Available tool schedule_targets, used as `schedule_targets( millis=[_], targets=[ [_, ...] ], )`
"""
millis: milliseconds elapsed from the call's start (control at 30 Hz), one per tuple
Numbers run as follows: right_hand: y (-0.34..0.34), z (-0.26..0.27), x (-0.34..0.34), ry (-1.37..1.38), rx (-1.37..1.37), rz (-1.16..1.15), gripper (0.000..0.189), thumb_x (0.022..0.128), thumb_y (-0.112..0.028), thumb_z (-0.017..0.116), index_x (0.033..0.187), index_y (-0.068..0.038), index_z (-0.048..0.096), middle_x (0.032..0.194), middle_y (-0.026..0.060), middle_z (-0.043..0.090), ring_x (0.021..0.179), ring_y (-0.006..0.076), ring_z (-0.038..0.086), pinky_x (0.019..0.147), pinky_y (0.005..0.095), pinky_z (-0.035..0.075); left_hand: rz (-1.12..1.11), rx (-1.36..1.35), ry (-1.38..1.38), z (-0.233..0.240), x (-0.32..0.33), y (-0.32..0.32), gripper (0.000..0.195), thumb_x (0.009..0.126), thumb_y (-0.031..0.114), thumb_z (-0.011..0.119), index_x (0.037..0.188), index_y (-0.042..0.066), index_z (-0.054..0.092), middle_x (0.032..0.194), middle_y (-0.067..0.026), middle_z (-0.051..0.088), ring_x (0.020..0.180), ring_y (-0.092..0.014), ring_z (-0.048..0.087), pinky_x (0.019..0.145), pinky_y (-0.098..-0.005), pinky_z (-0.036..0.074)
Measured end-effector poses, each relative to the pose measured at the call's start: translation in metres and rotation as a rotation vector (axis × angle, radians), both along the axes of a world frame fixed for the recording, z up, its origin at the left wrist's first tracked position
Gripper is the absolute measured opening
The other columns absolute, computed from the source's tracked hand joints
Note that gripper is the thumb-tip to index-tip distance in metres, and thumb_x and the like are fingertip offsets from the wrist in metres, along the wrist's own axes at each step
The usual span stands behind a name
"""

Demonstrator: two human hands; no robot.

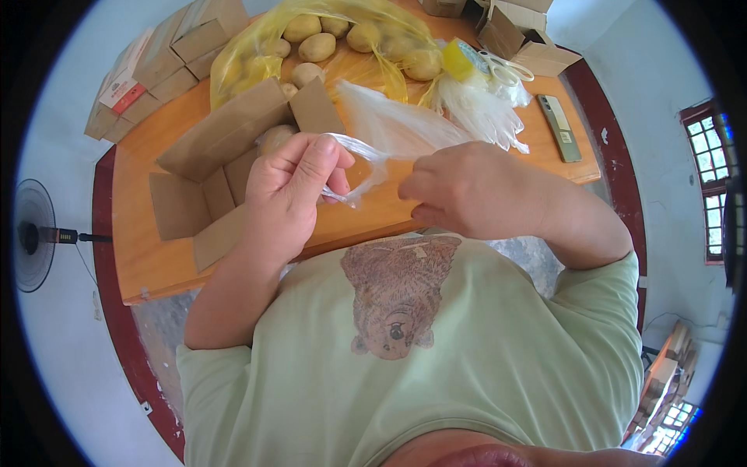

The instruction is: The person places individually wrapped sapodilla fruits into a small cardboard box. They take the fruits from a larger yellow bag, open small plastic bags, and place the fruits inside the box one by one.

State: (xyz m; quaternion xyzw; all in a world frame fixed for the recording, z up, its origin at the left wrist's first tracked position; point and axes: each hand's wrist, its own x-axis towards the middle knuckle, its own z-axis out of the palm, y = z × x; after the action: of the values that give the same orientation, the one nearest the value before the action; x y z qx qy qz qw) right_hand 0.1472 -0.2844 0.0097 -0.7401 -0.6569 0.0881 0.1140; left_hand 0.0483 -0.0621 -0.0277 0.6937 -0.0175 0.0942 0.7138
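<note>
Pinched between the thumb and fingers of my left hand (pixel 295 187) is a thin clear plastic bag (pixel 373 160), its edge curving out to the right in a loose loop. My right hand (pixel 467 187) hovers just right of that loop, back upward and fingers bent; a gap shows between thumb and fingers, with nothing visible in it. Beyond and left of my left hand stands an open cardboard box (pixel 219 140), flaps spread. A potato (pixel 277 139), seemingly wrapped in clear plastic, lies inside it. My left hand and forearm hide part of the box.
A yellow plastic bag (pixel 233 64) of potatoes (pixel 317 46) lies open across the wooden table (pixel 140 233). Clear bags (pixel 478 111), scissors (pixel 505 67), a tape roll (pixel 461 58) and a phone (pixel 559 128) sit right. Stacked cartons (pixel 169 52) stand left, open boxes (pixel 525 41) far right.
</note>
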Motion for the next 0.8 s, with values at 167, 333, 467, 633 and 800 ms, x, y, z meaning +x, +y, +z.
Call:
schedule_targets(
  millis=[167,333,467,633,800],
  targets=[
    [0.005,-0.005,-0.011,0.064,0.271,-0.118,0.028,0.089,-0.018,0.065,0.111,-0.003,0.06,0.081,0.0102,0.062,0.071,0.0309,0.065,0.059,0.0425,0.052,-0.054,-0.036,0.026,0.001,-0.002,-0.002,0.033,0.104,0.032,0.051,0.093,0.005,0.065,0.071,0.0015,0.06,0.065,-0.005,0.053,0.061,-0.0216,0.044],
    [0.009,-0.015,-0.007,-0.236,0.286,-0.204,0.04,0.078,-0.01,0.073,0.116,-0.004,0.06,0.083,0.0093,0.061,0.07,0.0286,0.065,0.059,0.0384,0.052,-0.067,-0.052,0.015,0.004,-0.001,-0.006,0.033,0.104,0.032,0.051,0.092,0.005,0.065,0.071,0.0011,0.06,0.065,-0.006,0.054,0.061,-0.0214,0.044],
    [0.015,-0.024,-0.004,-0.287,0.498,-0.146,0.037,0.074,-0.011,0.076,0.108,-0.006,0.061,0.086,0.0082,0.062,0.071,0.027,0.065,0.059,0.0367,0.053,-0.059,-0.082,0.021,0.002,-0.002,-0.002,0.034,0.104,0.033,0.051,0.092,0.005,0.065,0.071,0.0014,0.06,0.066,-0.006,0.054,0.061,-0.0213,0.044],
    [0.02,-0.031,0.003,-0.393,0.352,-0.3,0.028,0.075,-0.011,0.075,0.099,-0.008,0.062,0.082,0.0063,0.06,0.073,0.0255,0.064,0.059,0.0359,0.052,-0.04,-0.076,0.023,0.003,-0.004,0.001,0.034,0.104,0.033,0.051,0.091,0.005,0.065,0.07,0.0015,0.059,0.064,-0.005,0.052,0.06,-0.0212,0.043],
    [0.02,-0.038,0.014,-0.414,0.357,-0.271,0.017,0.075,-0.011,0.075,0.087,-0.008,0.064,0.077,0.0059,0.058,0.072,0.0256,0.062,0.06,0.0363,0.052,-0.017,-0.08,-0.004,0.0,-0.005,0.003,0.035,0.105,0.033,0.05,0.09,0.004,0.065,0.07,0.0016,0.059,0.064,-0.005,0.051,0.059,-0.0202,0.042]
  ],
)
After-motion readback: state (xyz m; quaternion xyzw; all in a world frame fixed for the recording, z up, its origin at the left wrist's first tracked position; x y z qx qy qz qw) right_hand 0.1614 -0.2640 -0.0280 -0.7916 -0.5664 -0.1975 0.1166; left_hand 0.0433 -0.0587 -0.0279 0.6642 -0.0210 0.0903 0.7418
